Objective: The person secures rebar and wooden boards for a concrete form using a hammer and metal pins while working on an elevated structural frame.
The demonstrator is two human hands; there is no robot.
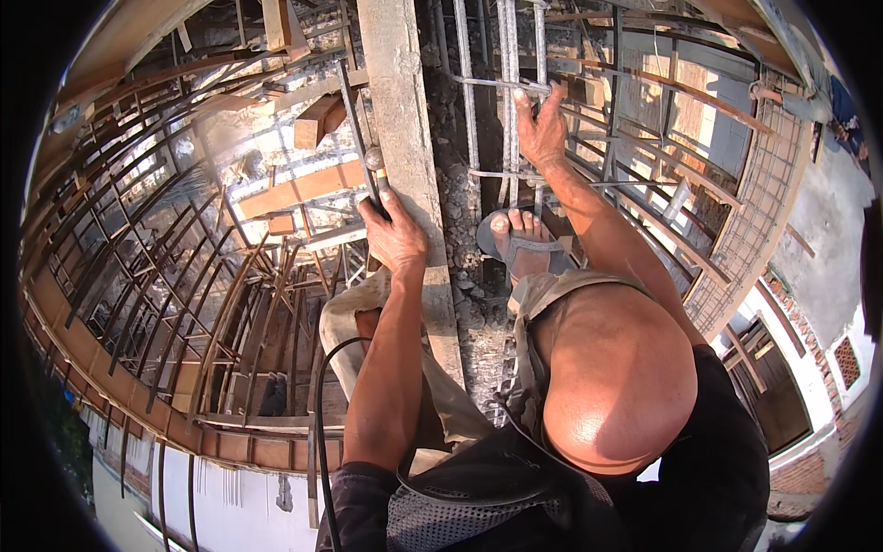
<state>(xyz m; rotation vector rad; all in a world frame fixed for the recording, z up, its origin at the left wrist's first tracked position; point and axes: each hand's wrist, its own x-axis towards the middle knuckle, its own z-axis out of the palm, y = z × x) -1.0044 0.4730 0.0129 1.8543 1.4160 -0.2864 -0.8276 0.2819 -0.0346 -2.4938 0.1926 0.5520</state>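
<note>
My left hand [397,235] is closed around the handle of a hammer-like tool [374,159]. Its rounded grey head sticks up past my fingers, beside a long concrete-smeared board [395,83]; the lower handle is hidden in my palm. Farther forward, my right hand [543,133] grips a bent steel stirrup [492,84] at its corner, with thumb and forefinger on either side of an upright-running ribbed rebar [541,46]. Several such bars run side by side through the stirrups, and a second stirrup [506,174] crosses them nearer to me.
My sandalled foot [526,248] stands on rough, broken concrete [474,304] beside the bars. Left lies a deep drop crossed by many thin rods [175,276] and timber pieces [299,189]. Right are more bars, planks and a wire-mesh strip [750,202]. A black cable [319,414] hangs by my left arm.
</note>
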